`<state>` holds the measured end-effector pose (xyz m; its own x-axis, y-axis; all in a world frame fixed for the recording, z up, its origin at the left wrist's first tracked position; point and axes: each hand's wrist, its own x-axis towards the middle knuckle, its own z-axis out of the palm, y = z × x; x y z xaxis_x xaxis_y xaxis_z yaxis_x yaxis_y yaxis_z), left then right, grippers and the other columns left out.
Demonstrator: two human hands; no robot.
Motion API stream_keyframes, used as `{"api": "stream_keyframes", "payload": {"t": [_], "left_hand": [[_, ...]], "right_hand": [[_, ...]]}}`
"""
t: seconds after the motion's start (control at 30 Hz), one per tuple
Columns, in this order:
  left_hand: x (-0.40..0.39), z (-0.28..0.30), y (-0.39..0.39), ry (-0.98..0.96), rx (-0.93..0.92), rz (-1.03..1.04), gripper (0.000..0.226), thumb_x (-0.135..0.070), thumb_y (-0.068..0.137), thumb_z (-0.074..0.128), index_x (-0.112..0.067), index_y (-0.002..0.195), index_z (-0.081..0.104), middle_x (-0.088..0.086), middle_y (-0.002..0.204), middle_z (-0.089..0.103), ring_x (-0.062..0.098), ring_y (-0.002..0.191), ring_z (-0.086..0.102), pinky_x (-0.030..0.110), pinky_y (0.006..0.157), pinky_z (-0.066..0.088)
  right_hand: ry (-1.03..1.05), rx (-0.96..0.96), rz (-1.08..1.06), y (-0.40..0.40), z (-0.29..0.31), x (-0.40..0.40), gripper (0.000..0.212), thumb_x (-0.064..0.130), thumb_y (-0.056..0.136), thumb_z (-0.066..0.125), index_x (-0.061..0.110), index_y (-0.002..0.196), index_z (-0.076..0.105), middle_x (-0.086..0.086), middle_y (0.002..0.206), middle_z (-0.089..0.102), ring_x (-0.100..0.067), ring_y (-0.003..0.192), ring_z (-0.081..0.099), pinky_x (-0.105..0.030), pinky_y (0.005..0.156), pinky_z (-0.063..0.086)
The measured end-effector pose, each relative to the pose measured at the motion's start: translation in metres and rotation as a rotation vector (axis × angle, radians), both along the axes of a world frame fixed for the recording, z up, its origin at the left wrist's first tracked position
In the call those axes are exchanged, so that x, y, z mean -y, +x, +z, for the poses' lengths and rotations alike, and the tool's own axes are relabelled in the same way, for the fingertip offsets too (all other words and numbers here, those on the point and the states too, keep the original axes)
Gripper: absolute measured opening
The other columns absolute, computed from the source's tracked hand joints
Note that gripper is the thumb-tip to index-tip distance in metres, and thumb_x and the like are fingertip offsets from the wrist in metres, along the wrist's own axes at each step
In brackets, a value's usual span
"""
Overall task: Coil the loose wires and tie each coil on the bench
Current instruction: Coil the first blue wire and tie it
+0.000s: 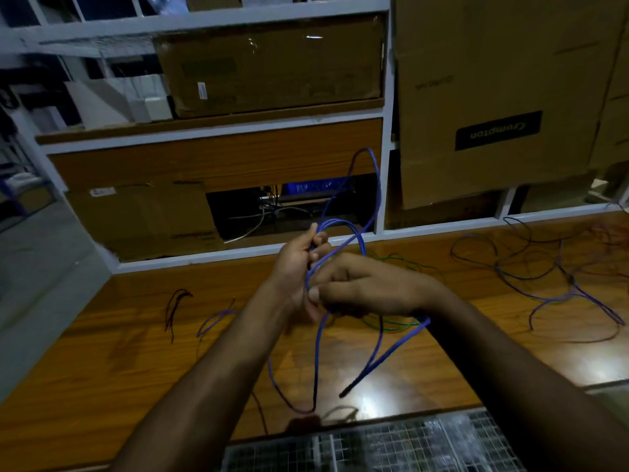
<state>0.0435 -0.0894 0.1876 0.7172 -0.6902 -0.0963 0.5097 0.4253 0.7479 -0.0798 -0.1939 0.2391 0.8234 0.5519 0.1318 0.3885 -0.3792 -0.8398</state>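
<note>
- Two hands work one blue wire [369,212] above the wooden tabletop [102,369]; the left hand [299,264] has its fingers curled round the gathered strands, and the right hand [371,287] pinches the wire beside it.
- Big loops arch up toward the shelf and hang down near the tabletop's front edge; if either grip slackens they would likely spring apart and undo the coil.
- Loose dark and purple wires [544,267] sprawl at right; the swinging free end could snag them.
- Green wire [391,323] lies under the right wrist and could be caught into the coil.
- Short black wire [175,308] lies well apart at left, little risk.
</note>
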Motion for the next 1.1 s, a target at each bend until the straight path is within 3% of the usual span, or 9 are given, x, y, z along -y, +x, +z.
{"api": "stream_keyframes", "payload": {"t": [0.1,0.2,0.33,0.43,0.5,0.6,0.7,0.87,1.1], "left_hand": [[-0.001,-0.004,0.007,0.008,0.010,0.061,0.041,-0.041,0.099,0.045,-0.021,0.063,0.050,-0.007,0.051,0.028,0.007,0.056,0.010,0.023,0.056,0.008],[-0.011,-0.001,0.014,-0.007,0.000,0.072,0.040,-0.037,0.104,0.033,-0.020,0.069,0.040,-0.008,0.044,0.027,0.003,0.035,0.018,0.018,0.036,0.009],[-0.026,0.004,0.016,-0.034,0.000,0.059,0.038,-0.034,0.104,0.031,-0.021,0.069,0.038,-0.009,0.044,0.026,0.003,0.033,0.020,0.019,0.038,0.006],[-0.029,0.005,0.016,-0.044,0.016,0.027,0.038,-0.034,0.105,0.029,-0.021,0.070,0.037,-0.009,0.045,0.026,0.003,0.034,0.021,0.020,0.038,0.006],[-0.027,0.005,0.012,-0.028,0.035,0.005,0.038,-0.034,0.105,0.030,-0.021,0.070,0.038,-0.009,0.045,0.026,0.003,0.034,0.021,0.020,0.039,0.006],[-0.021,0.004,0.003,0.010,0.052,-0.031,0.037,-0.033,0.102,0.034,-0.021,0.068,0.040,-0.010,0.046,0.026,0.004,0.036,0.020,0.020,0.039,0.007],[-0.017,0.006,-0.004,0.019,0.046,-0.062,0.035,-0.033,0.099,0.038,-0.020,0.067,0.041,-0.009,0.046,0.025,0.004,0.036,0.020,0.019,0.037,0.011],[-0.021,0.010,-0.010,0.007,0.059,-0.119,0.030,-0.033,0.092,0.044,-0.019,0.065,0.043,-0.010,0.045,0.026,0.004,0.037,0.017,0.018,0.037,0.011],[-0.029,0.011,-0.010,0.036,0.101,-0.193,0.032,-0.038,0.095,0.040,-0.018,0.071,0.044,-0.009,0.048,0.026,0.007,0.046,0.008,0.021,0.043,0.008]], "right_hand": [[0.240,-0.033,-0.131,0.004,-0.008,0.005,0.029,0.009,0.098,0.041,0.008,0.076,0.060,-0.006,0.057,0.050,-0.017,0.050,0.044,-0.027,0.051,0.035],[0.498,-0.109,-0.404,0.010,-0.017,0.024,0.023,0.019,0.093,0.048,0.009,0.082,0.066,-0.006,0.069,0.061,-0.015,0.065,0.056,-0.023,0.060,0.044],[0.613,-0.339,-0.858,0.016,-0.041,0.062,0.013,0.020,0.096,0.058,0.012,0.093,0.068,-0.006,0.086,0.066,-0.016,0.072,0.061,-0.028,0.063,0.046],[0.409,-0.201,-1.181,0.020,-0.054,0.073,0.072,0.017,0.087,0.074,0.016,0.148,0.036,-0.013,0.135,0.054,-0.026,0.112,0.059,-0.040,0.085,0.050],[0.115,0.062,-1.278,0.018,-0.051,0.065,0.106,0.020,0.081,0.079,0.027,0.158,0.006,-0.012,0.157,0.029,-0.030,0.140,0.036,-0.047,0.107,0.040],[-0.279,0.510,-1.202,0.018,-0.040,0.047,0.096,0.046,0.087,0.064,0.038,0.157,-0.001,-0.005,0.162,0.013,-0.025,0.148,0.016,-0.053,0.112,0.023],[-0.544,0.613,-0.899,0.029,-0.034,0.041,0.068,0.056,0.098,0.036,0.038,0.157,0.008,-0.001,0.157,0.032,-0.021,0.144,0.029,-0.054,0.113,0.026],[-0.253,0.553,-0.738,0.043,-0.037,0.043,0.026,0.038,0.105,0.039,0.024,0.116,0.058,0.005,0.086,0.062,-0.012,0.076,0.059,-0.040,0.066,0.049],[0.003,0.375,-0.738,0.053,-0.042,0.041,0.039,0.044,0.104,0.040,0.025,0.071,0.050,0.007,0.061,0.048,-0.011,0.056,0.044,-0.035,0.056,0.035]]}}
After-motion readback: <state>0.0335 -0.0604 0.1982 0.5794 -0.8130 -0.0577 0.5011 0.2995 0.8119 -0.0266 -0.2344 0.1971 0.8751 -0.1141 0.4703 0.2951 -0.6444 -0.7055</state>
